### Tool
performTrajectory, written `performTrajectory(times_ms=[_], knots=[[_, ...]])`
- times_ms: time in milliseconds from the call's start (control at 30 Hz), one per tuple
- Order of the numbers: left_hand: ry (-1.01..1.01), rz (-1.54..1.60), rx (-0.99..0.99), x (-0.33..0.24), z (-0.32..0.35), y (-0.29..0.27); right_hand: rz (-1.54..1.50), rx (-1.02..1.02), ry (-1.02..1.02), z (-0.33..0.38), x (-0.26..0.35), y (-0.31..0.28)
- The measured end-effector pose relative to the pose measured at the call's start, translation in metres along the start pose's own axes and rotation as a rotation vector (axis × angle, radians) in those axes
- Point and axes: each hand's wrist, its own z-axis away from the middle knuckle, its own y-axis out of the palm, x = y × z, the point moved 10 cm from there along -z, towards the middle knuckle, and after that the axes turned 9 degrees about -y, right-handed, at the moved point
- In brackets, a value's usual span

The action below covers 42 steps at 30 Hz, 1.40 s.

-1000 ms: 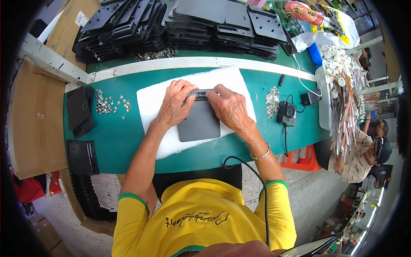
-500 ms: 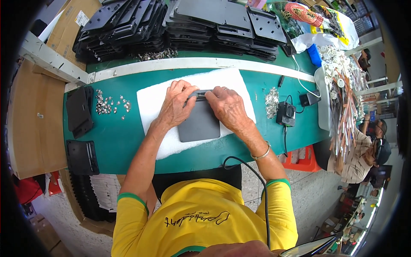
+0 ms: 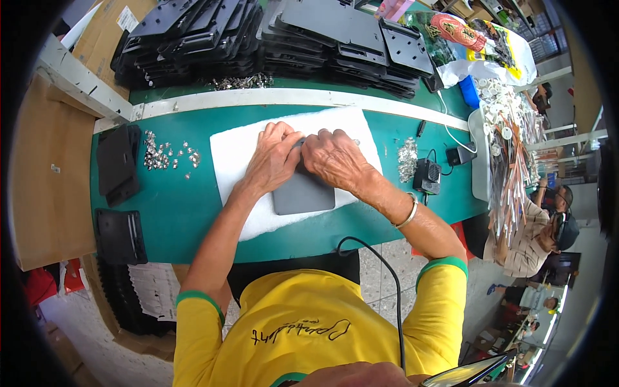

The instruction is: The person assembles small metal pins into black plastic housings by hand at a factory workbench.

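Lying, far end under left hand (image 3: 277, 155) and right hand (image 3: 333, 158): gray panel (image 3: 304, 195) | left gripping | right's grip unclear

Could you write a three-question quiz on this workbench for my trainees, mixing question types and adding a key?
1. True or false: the dark panel lies on the white sheet.
2. Choose one: the left hand and right hand are both at which end of the panel?
A. The end nearer the person
B. The end farther from the person
3. Fill in: the bracelet is worn on the person's ____ arm.

Key: 1. True. 2. B. 3. Right.
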Motion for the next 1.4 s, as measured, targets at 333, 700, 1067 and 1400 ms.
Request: performTrajectory(times_ms=[333,700,1067,1400], knots=[[0.027,-0.005,-0.034,0.002,0.002,0.001,0.007,0.044,0.037,-0.005,0.006,-0.003],[0.154,0.106,-0.054,0.005,-0.004,0.013,-0.796,-0.715,0.813,0.157,-0.012,0.032],[0.077,0.092,-0.017,0.004,-0.004,-0.008,-0.926,-0.624,1.006,0.150,0.028,0.037],[-0.039,0.230,-0.262,0.031,0.003,-0.030,-1.223,-1.026,1.024,0.136,-0.001,0.088]])
